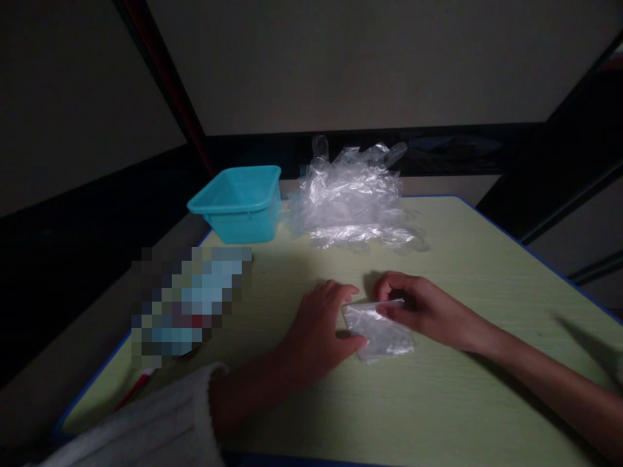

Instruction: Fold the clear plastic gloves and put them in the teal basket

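Note:
A folded disposable plastic glove [379, 332], clear and shiny, lies flat as a small rectangle on the table between my hands. My left hand [324, 331] is at its left side, fingers and thumb spread apart, the thumb tip at the lower left edge. My right hand [421, 305] comes in from the right with its fingers curled. Its thumb and index finger close on the upper right edge of the folded plastic. Behind my hands, a loose heap of clear plastic gloves [353, 201] spreads near the table's far edge.
A turquoise plastic basket [243, 224] stands at the far left of the pale wood-grain table [467, 402], which has a blue rim. A blurred-out item [204, 295] lies at the left edge, with a thin red object [132, 391] beside it. A wall [370, 71] rises behind.

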`<state>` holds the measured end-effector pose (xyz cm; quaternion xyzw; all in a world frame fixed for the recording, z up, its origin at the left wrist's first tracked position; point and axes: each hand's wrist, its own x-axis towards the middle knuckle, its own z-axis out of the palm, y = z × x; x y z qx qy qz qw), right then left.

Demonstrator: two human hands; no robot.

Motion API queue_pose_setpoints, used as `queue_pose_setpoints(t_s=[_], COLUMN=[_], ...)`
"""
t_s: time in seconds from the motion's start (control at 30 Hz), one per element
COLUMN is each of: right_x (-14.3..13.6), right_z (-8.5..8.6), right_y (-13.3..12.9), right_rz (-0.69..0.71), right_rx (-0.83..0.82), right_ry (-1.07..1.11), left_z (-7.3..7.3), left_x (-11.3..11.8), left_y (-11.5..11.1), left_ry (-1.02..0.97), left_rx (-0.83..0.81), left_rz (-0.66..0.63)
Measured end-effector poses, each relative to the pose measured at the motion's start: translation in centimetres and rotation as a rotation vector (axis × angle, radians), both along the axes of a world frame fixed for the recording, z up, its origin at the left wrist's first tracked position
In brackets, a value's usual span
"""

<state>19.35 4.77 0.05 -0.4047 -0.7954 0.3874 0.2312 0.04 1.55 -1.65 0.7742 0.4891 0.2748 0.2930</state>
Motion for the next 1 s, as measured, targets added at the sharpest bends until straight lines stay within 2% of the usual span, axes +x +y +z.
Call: queue_pose_setpoints(t_s=[0.17, 0.4, 0.7, 1.0], right_x=[-0.8, -1.5, -1.6, -1.5], right_z=[-0.1, 0.1, 0.3, 0.2], right_y=[-0.3, -0.6, -0.9, -0.8], right_rz=[-0.067, -0.230, -0.331, -0.382], right_rx=[-0.222, -0.315, -0.307, -0.302], right_ry=[0.274, 0.416, 0.443, 0.461], left_z=[0.5, 1.2, 1.0, 1.0], left_x=[0.2, 0.5, 0.5, 0.5], left_y=[0.3, 0.6, 0.6, 0.3], left_ry=[-0.280, -0.522, -0.509, -0.582], left_rx=[-0.233, -0.517, -0.523, -0.490], left_rz=[0.041, 0.073, 0.093, 0.039])
